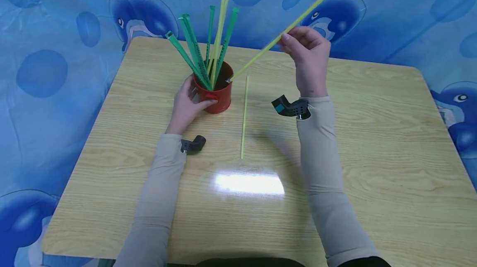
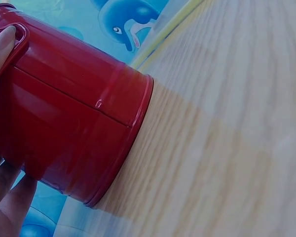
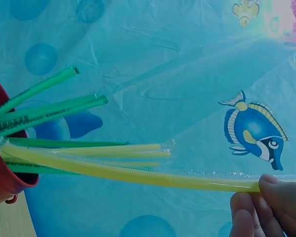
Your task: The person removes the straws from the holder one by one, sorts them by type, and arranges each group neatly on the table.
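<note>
1. Pinched between thumb and fingers of the right hand [image 1: 311, 60], a long yellow straw [image 1: 298, 20] is held aslant, while a red cup [image 1: 221, 103] is gripped from the side by the left hand [image 1: 186, 103], its thumb laid at the small handle.
2. Blue sheeting [image 1: 56, 126], printed with dolphins and spots, is hung behind the work.
3. Below it, a wood-grained table [image 1: 372, 155] is spread, and a bright patch of light is reflected near its front.
4. Both forearms are covered by pale sleeves [image 1: 320, 155].
5. Upright on the table, towards its back and left of centre, the cup is stood.
6. By its rim, the lower tip of the held straw is seen; whether it is inside cannot be told.
7. Several green straws [image 1: 226, 42], marked with dark print, are leaned in the cup, and thinner yellow straws [image 1: 220, 31] are set among them.
8. Beside the cup, one loose yellow straw [image 1: 244, 118] is laid flat.
</note>
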A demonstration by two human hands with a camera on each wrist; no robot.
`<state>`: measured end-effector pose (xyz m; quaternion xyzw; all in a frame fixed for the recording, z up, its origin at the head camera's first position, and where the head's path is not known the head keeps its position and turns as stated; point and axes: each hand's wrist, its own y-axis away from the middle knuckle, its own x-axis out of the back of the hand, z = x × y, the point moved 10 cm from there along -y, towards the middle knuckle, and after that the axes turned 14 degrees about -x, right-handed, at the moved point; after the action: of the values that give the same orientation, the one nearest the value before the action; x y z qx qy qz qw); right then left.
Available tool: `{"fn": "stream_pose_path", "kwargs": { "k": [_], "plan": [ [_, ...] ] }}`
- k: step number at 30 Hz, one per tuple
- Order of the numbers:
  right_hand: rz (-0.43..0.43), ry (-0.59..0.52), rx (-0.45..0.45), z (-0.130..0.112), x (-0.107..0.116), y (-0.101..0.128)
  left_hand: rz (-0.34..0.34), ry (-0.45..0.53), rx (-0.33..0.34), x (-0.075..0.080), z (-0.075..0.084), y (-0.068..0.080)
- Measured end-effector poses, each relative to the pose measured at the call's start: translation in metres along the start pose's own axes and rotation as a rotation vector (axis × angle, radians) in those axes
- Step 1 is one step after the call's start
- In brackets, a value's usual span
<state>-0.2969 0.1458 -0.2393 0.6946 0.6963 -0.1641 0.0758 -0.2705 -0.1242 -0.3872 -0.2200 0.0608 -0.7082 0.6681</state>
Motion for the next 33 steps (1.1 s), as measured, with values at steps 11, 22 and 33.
{"fn": "stream_pose_path", "kwargs": {
  "k": [11,22,33],
  "plan": [
    [0.011,-0.170,-0.081,0.003,0.016,0.005,0.016,0.019,-0.018,0.000,0.001,-0.001],
    [0.030,-0.226,-0.152,0.013,0.030,0.009,0.040,0.037,-0.018,0.005,0.005,0.000],
    [-0.021,-0.112,-0.294,0.036,0.037,0.012,0.046,0.026,-0.017,0.006,0.003,0.001]
  ]
}}
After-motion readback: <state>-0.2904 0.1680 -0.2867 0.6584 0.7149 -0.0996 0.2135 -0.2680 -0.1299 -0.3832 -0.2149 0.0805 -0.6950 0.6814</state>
